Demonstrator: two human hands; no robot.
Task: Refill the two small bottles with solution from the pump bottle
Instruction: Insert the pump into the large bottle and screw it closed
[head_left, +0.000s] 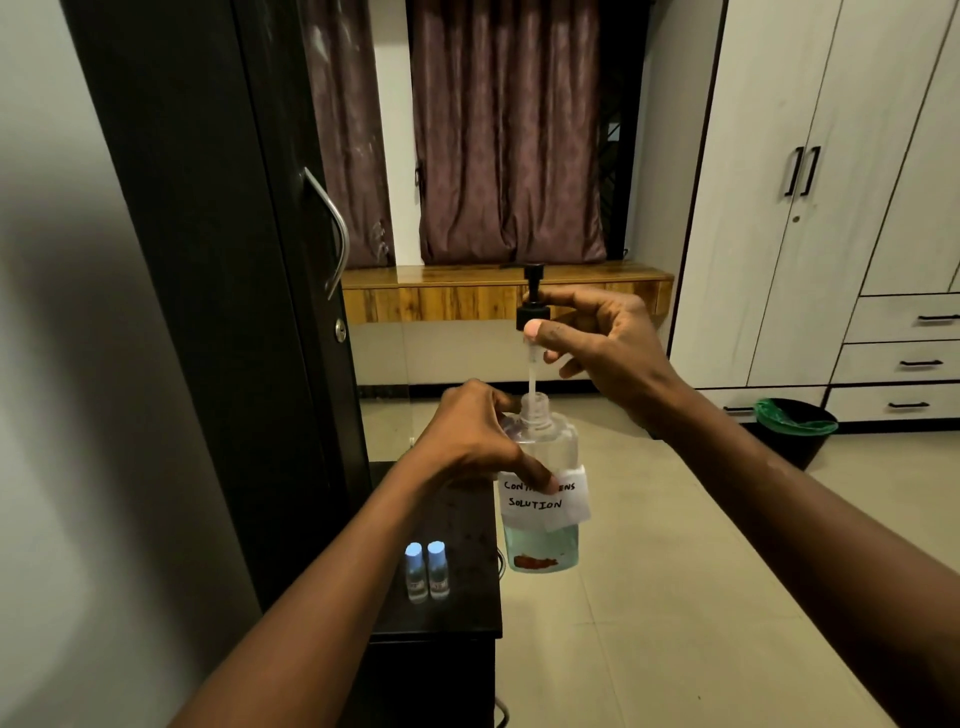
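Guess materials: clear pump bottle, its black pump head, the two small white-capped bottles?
Clear pump bottle: likely glossy transparent plastic; bluish liquid shows through. Black pump head: seemingly matte moulded plastic, dull surface. Two small white-capped bottles: clear bodies, probably plastic; too small to be sure.

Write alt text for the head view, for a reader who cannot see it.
The left hand grips a clear pump bottle labelled as solution while the right hand pinches its black pump head, raised above the neck with the tube running down into it. Two small capped bottles stand side by side on a dark table.
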